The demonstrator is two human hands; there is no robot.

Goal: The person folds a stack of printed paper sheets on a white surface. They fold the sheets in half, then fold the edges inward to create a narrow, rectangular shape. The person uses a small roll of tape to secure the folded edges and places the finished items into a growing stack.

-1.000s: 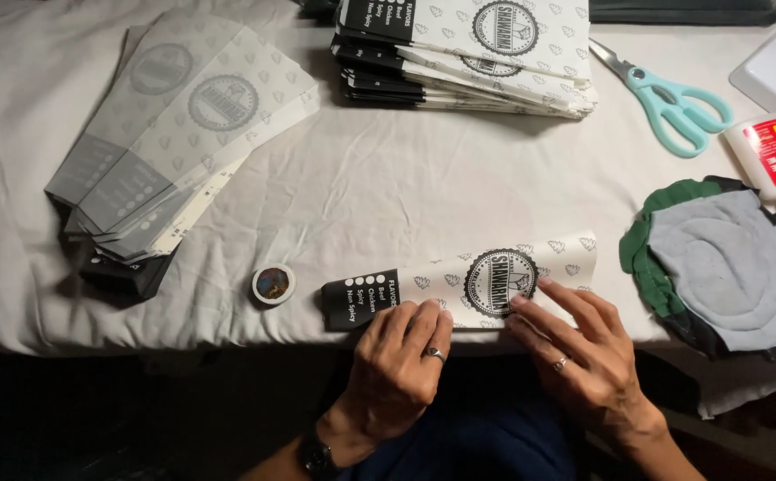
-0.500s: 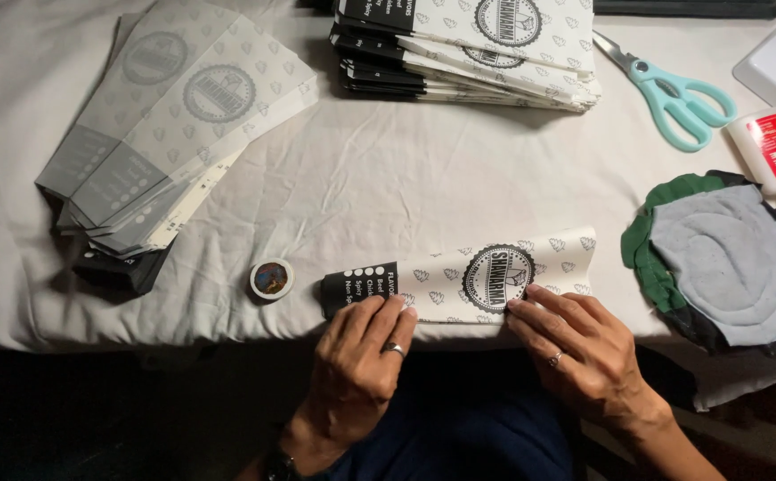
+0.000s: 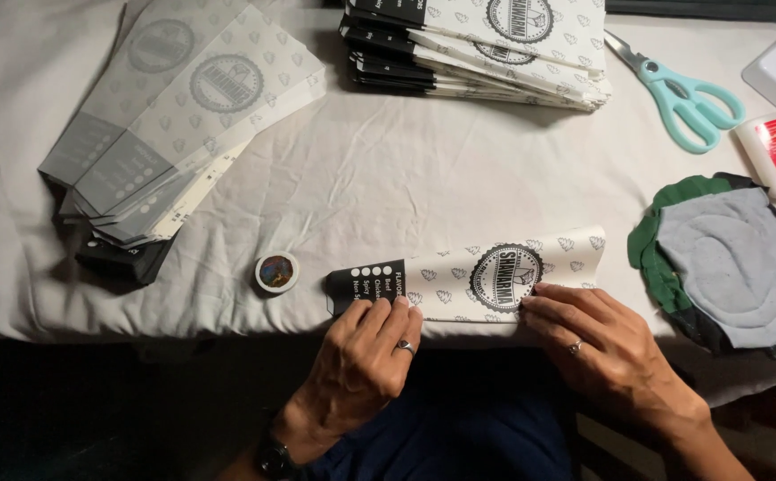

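Left hand [image 3: 365, 356]: laid flat, fingers together, pressed on the black end of the paper sleeve [image 3: 472, 276]; nothing is gripped.
Right hand [image 3: 597, 343]: fingers spread slightly, pressed flat on the sleeve's lower edge below its round emblem.
Paper sleeve: held at the near edge of the tabletop [image 3: 388, 178], lying flat, lengthwise.
Small round tin [image 3: 276, 272]: just beside the sleeve's black end.
Progress, judged: one sleeve is being creased; a stack [image 3: 486, 44] is seen at the far edge.
Flat sheets [image 3: 183, 116]: fanned by the far left corner, seemingly left to do.
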